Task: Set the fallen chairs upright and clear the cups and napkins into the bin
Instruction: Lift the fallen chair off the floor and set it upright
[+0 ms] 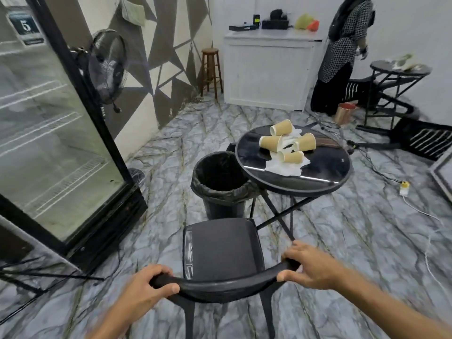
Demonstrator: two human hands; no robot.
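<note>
A black chair [221, 250] stands upright in front of me, its seat facing the table. My left hand [149, 287] grips the left end of its curved backrest. My right hand [310, 265] grips the right end. Beyond it a round black table [327, 167] carries several tan paper cups [270, 143] lying on their sides among crumpled white napkins [281, 167]. A black bin [220, 182] with a bag liner stands open against the table's left edge. Another black chair [425, 140] lies fallen on the floor at the right.
A glass-door fridge [49, 133] fills the left side, with a fan [107, 67] beside it. A white counter [269, 69] and a wooden stool [210, 69] stand at the back. A person [342, 57] stands by a second table [401, 69]. Cables [430, 241] and a copper bin [344, 113] lie on the marble floor.
</note>
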